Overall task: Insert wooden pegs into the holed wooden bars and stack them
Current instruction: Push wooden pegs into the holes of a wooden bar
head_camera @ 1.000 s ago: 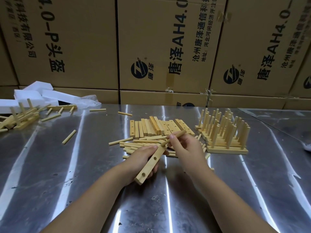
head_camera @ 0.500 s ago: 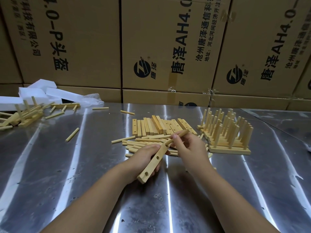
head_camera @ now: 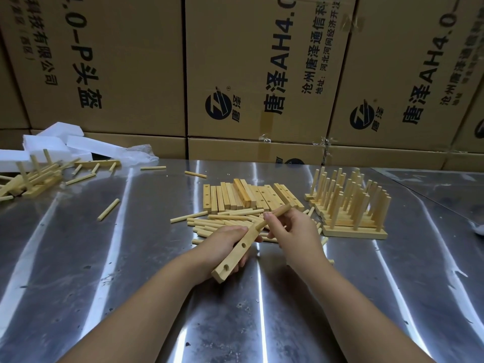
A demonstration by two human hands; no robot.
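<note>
- At near centre, my left hand (head_camera: 225, 247) grips a bar (head_camera: 237, 251); right hand (head_camera: 290, 229) pinches a peg (head_camera: 275, 216) at its far end.
- Far right, pegged stack (head_camera: 348, 213) stands — I reckon many bare bars (head_camera: 246, 197) remain.

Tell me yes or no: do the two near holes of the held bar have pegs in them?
No, both near holes in the bar show as empty dark openings.

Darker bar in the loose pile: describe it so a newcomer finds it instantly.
On the steel table, find the row of loose holed bars mid-table, left of the pegged stack. Near the row's middle one bar lies on top of the others. It is plainly more orange than its pale neighbours.
</note>
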